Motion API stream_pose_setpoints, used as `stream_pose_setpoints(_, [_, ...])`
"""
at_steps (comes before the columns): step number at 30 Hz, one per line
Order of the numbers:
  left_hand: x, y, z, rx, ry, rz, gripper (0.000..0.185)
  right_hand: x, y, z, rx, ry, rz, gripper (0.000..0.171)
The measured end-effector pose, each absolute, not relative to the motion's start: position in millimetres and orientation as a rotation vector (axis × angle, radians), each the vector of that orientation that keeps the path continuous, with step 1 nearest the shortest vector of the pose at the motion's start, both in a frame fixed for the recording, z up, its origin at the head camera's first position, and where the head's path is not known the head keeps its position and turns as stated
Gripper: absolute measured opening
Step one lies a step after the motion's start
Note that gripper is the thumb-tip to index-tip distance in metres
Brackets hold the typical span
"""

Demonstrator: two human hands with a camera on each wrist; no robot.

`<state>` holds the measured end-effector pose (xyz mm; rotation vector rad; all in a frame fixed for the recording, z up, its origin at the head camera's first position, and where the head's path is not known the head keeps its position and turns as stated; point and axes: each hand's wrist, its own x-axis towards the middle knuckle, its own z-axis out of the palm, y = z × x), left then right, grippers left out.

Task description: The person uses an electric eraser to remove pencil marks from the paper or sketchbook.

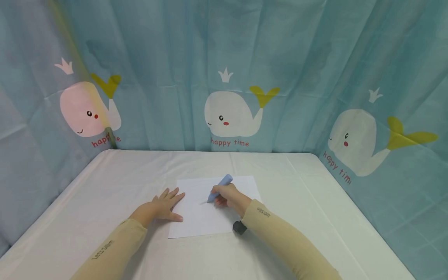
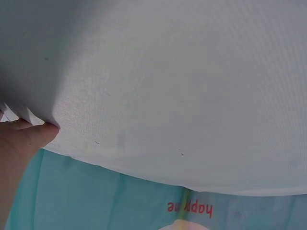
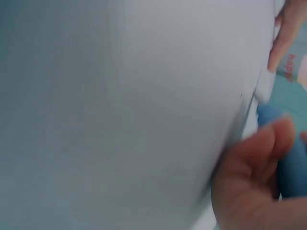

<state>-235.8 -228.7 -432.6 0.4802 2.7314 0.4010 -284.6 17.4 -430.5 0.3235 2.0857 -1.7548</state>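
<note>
A sheet of white paper lies on the white-covered table. My right hand grips a thick light-blue pen above the sheet, slanted with its narrow tip down at the paper. A short faint grey streak shows beside the tip. In the right wrist view, thumb and fingers curl round the blue barrel of the pen. My left hand rests with fingers spread across the sheet's left edge; several of its fingers show at the side of the left wrist view.
A small black object shows under the right sleeve cuff, at the paper's near edge. The white tablecloth spreads out on all sides. Blue curtains printed with whales hang along the table's back and sides.
</note>
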Motion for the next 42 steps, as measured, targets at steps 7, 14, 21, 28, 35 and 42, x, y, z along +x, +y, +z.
stream_pose_setpoints(7, [-235.0,-229.7,-431.9,0.483,2.734,0.418,0.096,-284.7,15.6,-428.8,0.323,2.049,-1.789,0.022])
stream_pose_setpoints(14, [-232.8,-229.4,-431.4,0.492,2.728,0.420,0.095,-283.5,16.6,-428.9,0.304,2.058,-1.764,0.022])
stream_pose_setpoints(21, [-230.4,-228.8,-427.6,0.465,2.723,0.422,0.095,-283.6,16.3,-428.3,0.280,2.062,-1.753,0.024])
stream_pose_setpoints(28, [-231.7,-228.4,-429.3,0.450,2.725,0.424,0.095,-282.9,16.1,-427.4,0.274,2.063,-1.748,0.024])
stream_pose_setpoints(35, [-233.4,-228.8,-430.9,0.454,2.721,0.426,0.095,-285.5,21.5,-429.6,0.189,2.033,-1.699,0.021])
stream_pose_setpoints(42, [-234.5,-227.2,-431.4,0.445,2.718,0.431,0.096,-284.9,24.5,-430.9,0.196,1.947,-1.740,0.022])
